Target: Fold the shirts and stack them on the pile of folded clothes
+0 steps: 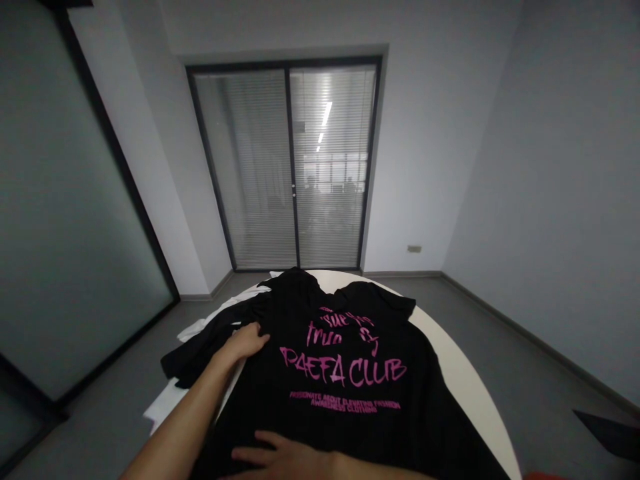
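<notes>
A black T-shirt (345, 420) with pink lettering is spread over a round white table, its neckline toward the far edge. My left hand (246, 341) rests on the shirt's left side near the sleeve, thumb apart from the foreshortened fingers. Lower down, my right hand (287, 460) lies palm-down on the shirt near its left side, fingers spread. The lettering is creased near the top, where folds hide part of it. The shirt's bottom hem is out of view.
White cloth (167, 403) pokes out beneath the black fabric at left, hanging over the table edge. The pale tabletop (467, 373) shows along the right. Beyond stand a framed glass door (295, 167) with blinds and grey walls. A dark flat object (607, 432) appears at lower right.
</notes>
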### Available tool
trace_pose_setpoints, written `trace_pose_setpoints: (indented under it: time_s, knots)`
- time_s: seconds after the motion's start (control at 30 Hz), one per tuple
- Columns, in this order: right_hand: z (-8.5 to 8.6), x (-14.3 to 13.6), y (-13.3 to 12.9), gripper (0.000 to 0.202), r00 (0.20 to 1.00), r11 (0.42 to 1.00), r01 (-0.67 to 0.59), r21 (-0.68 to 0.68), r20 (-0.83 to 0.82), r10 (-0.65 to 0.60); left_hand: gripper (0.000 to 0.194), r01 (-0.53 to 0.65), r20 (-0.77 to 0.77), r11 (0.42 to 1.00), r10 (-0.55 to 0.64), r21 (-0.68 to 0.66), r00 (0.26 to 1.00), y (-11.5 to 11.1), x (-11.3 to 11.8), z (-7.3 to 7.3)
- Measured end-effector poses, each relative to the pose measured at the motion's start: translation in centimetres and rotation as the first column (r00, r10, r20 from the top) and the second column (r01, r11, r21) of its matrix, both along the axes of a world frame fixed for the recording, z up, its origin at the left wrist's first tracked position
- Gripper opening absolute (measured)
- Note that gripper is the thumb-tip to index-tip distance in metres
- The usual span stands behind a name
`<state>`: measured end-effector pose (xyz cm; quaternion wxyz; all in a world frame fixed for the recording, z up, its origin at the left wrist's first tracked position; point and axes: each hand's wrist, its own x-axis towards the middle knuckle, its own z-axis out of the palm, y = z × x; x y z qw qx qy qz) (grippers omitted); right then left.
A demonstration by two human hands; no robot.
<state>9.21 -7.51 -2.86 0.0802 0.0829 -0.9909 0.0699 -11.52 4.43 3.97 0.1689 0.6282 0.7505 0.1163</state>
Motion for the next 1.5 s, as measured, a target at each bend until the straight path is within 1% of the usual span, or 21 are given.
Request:
trace_pose_setpoints:
  time_s: [0.03,0.1,0.17,0.2,0.27,0.3,0.37,0.4,0.47,0.53,0.6,0.67,0.7,0.77,0.87,1.0,1.07,1.17,1.27,1.4,1.5]
  knots:
    - [0.3,0.0,0.1,0.046,1.0,1.0,-0.012,0.015,-0.005,0.012,0.027,-0.005,-0.019,1.0,0.005,0.03,1.0,0.5,0.6,-0.1]
    - [1.3,0.3,0.5,0.04,0.999,0.999,-0.035,0.018,-0.011,0.035,0.031,-0.014,-0.059,0.999,0.016,0.034,0.998,1.0,1.5,-0.4]
    - [2.9,1.2,1.1,0.032,1.0,1.0,0.01,-0.021,-0.028,-0.01,0.029,-0.038,-0.109,0.999,0.04,0.02,0.993,0.8,2.0,-0.6]
    - [3.9,1.8,1.6,0.029,0.996,0.996,0.073,-0.055,-0.04,-0.075,0.026,-0.055,-0.137,0.998,0.056,0.012,0.989,0.5,2.1,-0.6]
    - [5.8,3.4,3.1,0.026,0.953,0.952,0.285,-0.115,-0.07,-0.294,0.021,-0.099,-0.193,0.995,0.098,0.005,0.976,-0.3,2.2,-0.2]
    - [6.6,4.3,4.0,0.022,0.909,0.907,0.394,-0.146,-0.084,-0.408,0.02,-0.122,-0.218,0.992,0.122,0.014,0.968,-0.7,2.3,0.1]
    - [7.7,6.2,6.3,0.02,0.779,0.783,0.587,-0.207,-0.118,-0.615,0.026,-0.153,-0.258,0.985,0.167,0.075,0.951,-1.3,2.8,0.9]
    - [8.0,7.0,7.6,0.021,0.695,0.705,0.665,-0.245,-0.143,-0.705,0.03,-0.155,-0.272,0.98,0.184,0.123,0.945,-1.5,3.3,1.4]
    - [8.1,8.7,10.5,0.023,0.519,0.546,0.768,-0.335,-0.174,-0.837,0.034,-0.121,-0.284,0.967,0.184,0.225,0.941,-1.5,4.7,1.9]
    - [7.7,10.1,13.3,0.024,0.344,0.377,0.824,-0.424,-0.154,-0.926,0.03,-0.037,-0.281,0.956,0.121,0.29,0.952,-1.4,6.7,1.9]
    - [7.3,11.2,15.8,0.023,0.199,0.227,0.858,-0.46,-0.109,-0.974,0.025,0.068,-0.267,0.948,0.018,0.31,0.964,-1.2,8.7,1.2]
    - [7.0,12.1,17.8,0.023,0.097,0.116,0.881,-0.458,-0.064,-0.993,0.022,0.159,-0.248,0.937,-0.081,0.311,0.965,-1.2,10.4,0.0]
    - [6.9,12.3,18.6,0.024,0.065,0.082,0.891,-0.446,-0.053,-0.996,0.021,0.192,-0.24,0.931,-0.119,0.31,0.964,-1.2,11.0,-0.7]
    - [7.0,12.5,20.0,0.025,0.044,0.062,0.91,-0.411,-0.053,-0.998,0.023,0.227,-0.225,0.921,-0.16,0.315,0.961,-1.4,11.7,-2.0]
    - [7.4,11.9,22.0,0.028,0.07,0.091,0.923,-0.374,-0.069,-0.995,0.025,0.255,-0.184,0.899,-0.2,0.356,0.962,-1.3,11.7,-3.3]
    - [7.8,10.2,24.8,0.034,0.122,0.131,0.919,-0.372,-0.046,-0.991,0.026,0.264,-0.116,0.874,-0.237,0.409,0.965,-0.9,11.1,-4.1]
    - [7.8,9.1,26.2,0.036,0.136,0.134,0.915,-0.381,-0.021,-0.99,0.026,0.257,-0.094,0.873,-0.24,0.415,0.966,-0.7,11.0,-4.4]
    - [7.9,7.3,28.2,0.04,0.131,0.117,0.909,-0.401,0.009,-0.991,0.026,0.246,-0.068,0.875,-0.24,0.417,0.968,-0.5,11.0,-4.5]
    - [8.4,5.3,29.6,0.052,0.134,0.115,0.901,-0.419,0.017,-0.991,0.027,0.237,-0.047,0.881,-0.239,0.409,0.97,-0.5,10.9,-4.5]
    - [9.4,2.4,30.6,0.066,0.183,0.164,0.904,-0.395,0.01,-0.983,0.027,0.23,-0.031,0.884,-0.238,0.407,0.971,-0.4,10.8,-4.4]
    - [9.8,0.4,30.6,0.057,0.198,0.186,0.928,-0.323,0.005,-0.98,0.026,0.228,-0.018,0.886,-0.241,0.405,0.97,-0.3,10.8,-4.3]
